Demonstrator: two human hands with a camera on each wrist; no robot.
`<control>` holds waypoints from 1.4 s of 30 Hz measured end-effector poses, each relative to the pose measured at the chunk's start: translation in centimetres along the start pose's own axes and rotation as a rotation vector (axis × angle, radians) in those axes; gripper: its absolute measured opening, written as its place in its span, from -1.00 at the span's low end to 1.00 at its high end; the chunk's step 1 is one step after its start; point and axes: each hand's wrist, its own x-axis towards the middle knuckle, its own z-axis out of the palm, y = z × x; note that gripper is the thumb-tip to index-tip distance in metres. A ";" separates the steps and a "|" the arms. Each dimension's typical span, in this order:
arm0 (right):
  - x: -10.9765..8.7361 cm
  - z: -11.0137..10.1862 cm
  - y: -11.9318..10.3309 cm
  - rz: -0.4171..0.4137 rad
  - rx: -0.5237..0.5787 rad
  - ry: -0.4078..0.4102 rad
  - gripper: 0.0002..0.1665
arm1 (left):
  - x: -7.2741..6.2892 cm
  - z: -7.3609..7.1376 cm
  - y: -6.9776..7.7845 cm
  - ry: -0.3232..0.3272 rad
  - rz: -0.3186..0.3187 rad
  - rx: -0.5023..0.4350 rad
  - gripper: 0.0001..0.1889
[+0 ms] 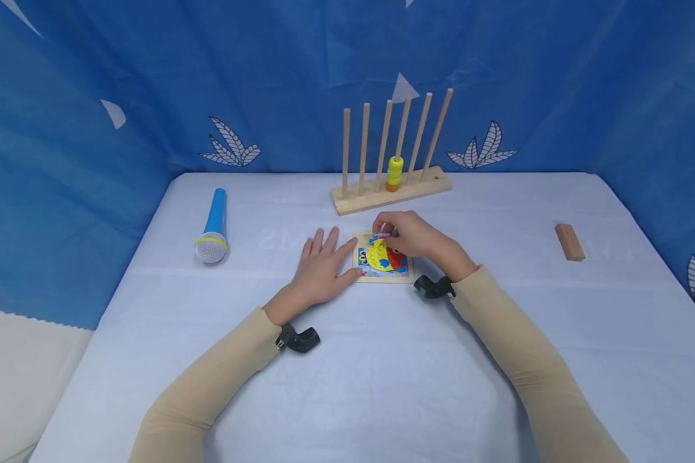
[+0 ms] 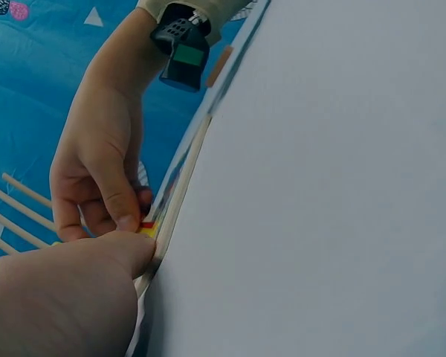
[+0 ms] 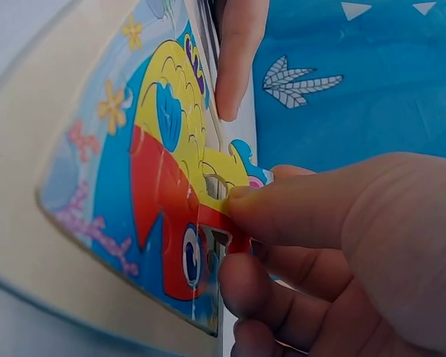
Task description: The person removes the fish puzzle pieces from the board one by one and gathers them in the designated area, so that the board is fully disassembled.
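A wooden-framed jigsaw board (image 1: 380, 280) with a yellow and red fish picture lies in front of me. My left hand (image 1: 322, 270) is spread on the table at its left side, with thumb and index fingertips at the frame's edge. From above, my right hand (image 1: 414, 233) pinches a jigsaw piece (image 3: 224, 163) between thumb and fingers. Yellow, red and blue show on this piece, which is tilted up from the fish picture (image 3: 182, 160) in the right wrist view. Part of it is hidden behind the thumb.
Behind the board stands a wooden peg rack (image 1: 347, 204) with yellow and orange beads (image 1: 394, 172) on one peg. A blue toy microphone (image 1: 214, 225) lies to the left, a brown wooden block (image 1: 570, 242) to the right. Blue cloth hangs behind the white-covered table.
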 end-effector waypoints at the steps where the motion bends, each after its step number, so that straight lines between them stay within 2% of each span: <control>1: 0.0 0.0 0.0 0.003 -0.002 -0.002 -0.74 | 0.0 0.0 0.0 0.001 0.000 0.002 -0.25; 7: -0.3 -0.7 0.2 0.006 0.005 0.007 -0.73 | 0.1 0.0 0.0 0.005 -0.005 0.002 -0.24; 12: -1.0 -1.9 1.1 0.028 0.007 0.039 -0.73 | 0.0 -0.1 0.2 -0.005 -0.015 -0.007 -0.23; 21: -3.8 -4.6 5.2 0.144 0.006 0.132 -0.69 | -0.1 -0.1 0.2 -0.003 -0.012 -0.017 -0.23; 25: -5.0 -5.3 7.1 0.169 0.022 0.154 -0.68 | 0.0 -0.1 0.3 -0.006 -0.011 -0.015 -0.23; 31: -5.8 -5.2 8.9 0.190 0.052 0.149 -0.71 | -0.1 -0.1 0.3 -0.003 -0.014 -0.012 -0.23; 42: -5.6 -4.5 9.7 0.181 0.064 0.101 -0.73 | -0.1 -0.1 0.3 0.008 -0.016 -0.021 -0.22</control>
